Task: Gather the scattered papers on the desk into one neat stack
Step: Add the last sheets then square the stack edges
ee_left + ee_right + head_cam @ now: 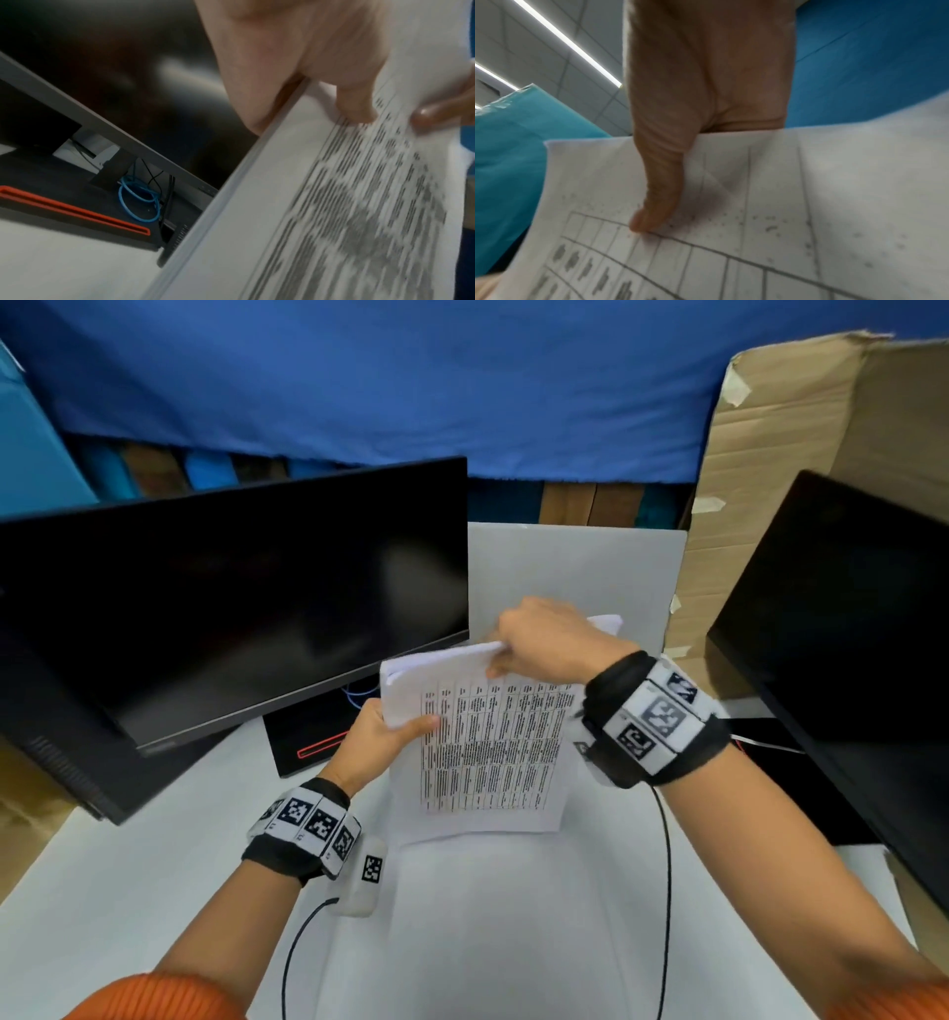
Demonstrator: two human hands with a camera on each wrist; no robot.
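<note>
A bundle of printed papers (pixel 488 752) with a table of dense text stands tilted on its lower edge over the white desk (pixel 154 891). My left hand (pixel 382 737) grips its left edge, thumb across the front sheet (pixel 321 213). My right hand (pixel 544 639) pinches the top edge from above, thumb pressed on the printed face (pixel 731 233). The sheets' top corners bend back behind the right hand. Both hands hold the same bundle between the two monitors.
A dark monitor (pixel 231 598) stands at the left on a black base with a red stripe (pixel 318 747), blue cable (pixel 138 201) behind it. A second monitor (pixel 847 660) and a cardboard box (pixel 770 454) are at the right. A white board (pixel 575 572) leans behind the papers.
</note>
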